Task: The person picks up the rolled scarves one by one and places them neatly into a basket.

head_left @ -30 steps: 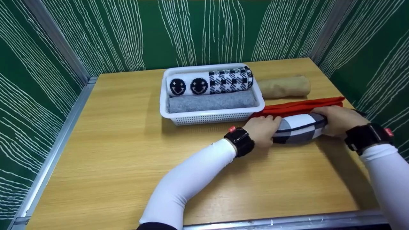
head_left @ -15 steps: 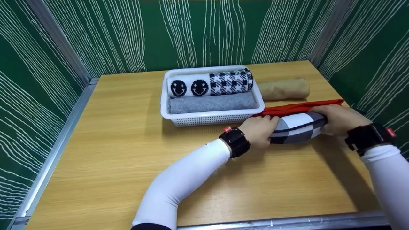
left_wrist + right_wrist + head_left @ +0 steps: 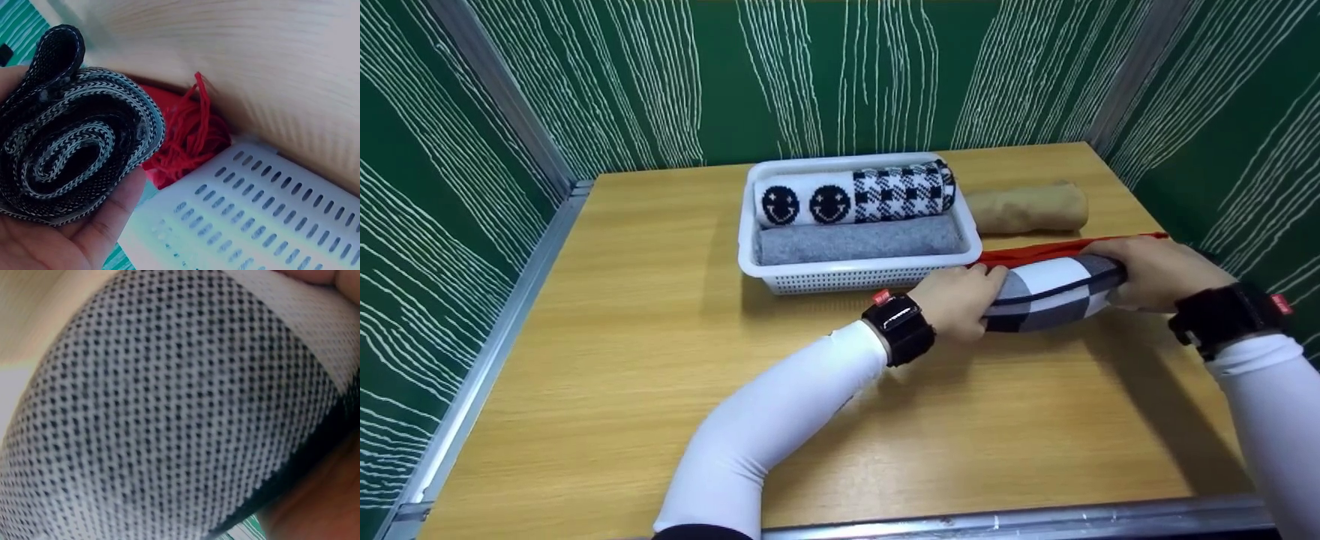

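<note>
My left hand (image 3: 960, 300) and right hand (image 3: 1159, 274) grip the two ends of a rolled-up checked knit scarf (image 3: 1050, 292) in grey, white and black. It is held just in front of a red fringed cloth (image 3: 1027, 256), right of the basket. In the left wrist view the scarf's spiral end (image 3: 84, 149) sits between thumb and fingers. The right wrist view is filled by its grey knit surface (image 3: 157, 405), with parts of fingers at the edges. The scarf covers part of the red cloth, whose tangled fringe (image 3: 191, 135) lies beside the basket.
A white perforated basket (image 3: 847, 279) stands at the back middle of the wooden table (image 3: 645, 360). Inside lie a grey roll (image 3: 862, 240) and a black-and-white smiley-and-houndstooth roll (image 3: 877, 196). Behind the red cloth is a tan roll (image 3: 1027, 208). Green panels (image 3: 877, 90) enclose the back and sides.
Both hands have shifted slightly left with the checked scarf, the left hand more plainly than the right. The basket and the other rolls stay where they were.
</note>
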`<move>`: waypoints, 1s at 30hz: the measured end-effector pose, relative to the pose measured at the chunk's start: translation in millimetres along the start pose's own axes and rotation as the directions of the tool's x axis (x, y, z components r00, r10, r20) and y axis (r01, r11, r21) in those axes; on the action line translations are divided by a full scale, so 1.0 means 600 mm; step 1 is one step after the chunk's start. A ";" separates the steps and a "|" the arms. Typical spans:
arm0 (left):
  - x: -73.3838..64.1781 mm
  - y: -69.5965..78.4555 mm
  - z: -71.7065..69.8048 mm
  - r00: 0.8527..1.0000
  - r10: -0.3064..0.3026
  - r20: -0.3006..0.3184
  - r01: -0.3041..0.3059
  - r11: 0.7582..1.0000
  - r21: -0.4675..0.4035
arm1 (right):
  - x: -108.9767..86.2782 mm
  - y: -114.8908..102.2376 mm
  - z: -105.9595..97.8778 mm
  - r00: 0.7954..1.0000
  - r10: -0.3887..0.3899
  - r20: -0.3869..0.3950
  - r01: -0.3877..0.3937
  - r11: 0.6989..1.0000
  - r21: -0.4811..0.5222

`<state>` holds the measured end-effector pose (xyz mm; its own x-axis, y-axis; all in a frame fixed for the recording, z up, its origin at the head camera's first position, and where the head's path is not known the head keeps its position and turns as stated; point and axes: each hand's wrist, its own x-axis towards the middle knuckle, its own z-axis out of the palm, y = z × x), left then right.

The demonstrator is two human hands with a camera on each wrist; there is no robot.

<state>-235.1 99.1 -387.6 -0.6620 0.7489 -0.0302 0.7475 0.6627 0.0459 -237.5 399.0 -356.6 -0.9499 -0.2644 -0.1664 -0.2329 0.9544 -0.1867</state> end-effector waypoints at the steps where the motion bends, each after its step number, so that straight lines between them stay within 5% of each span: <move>1: 0.000 -0.002 -0.001 1.000 -0.003 -0.002 0.003 1.000 -0.005 | 0.001 -0.002 -0.002 1.000 -0.004 0.001 0.004 1.000 -0.002; 30: -0.040 -0.053 -0.047 0.999 0.036 -0.004 -0.036 0.998 -0.050 | 0.008 -0.047 -0.031 0.994 -0.083 -0.074 0.079 0.995 -0.062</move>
<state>-244.6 60.1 -360.1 -0.6351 0.7721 -0.0247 0.7672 0.6341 0.0965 -239.3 373.2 -334.3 -0.9400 -0.3320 -0.0786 -0.3195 0.9374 -0.1389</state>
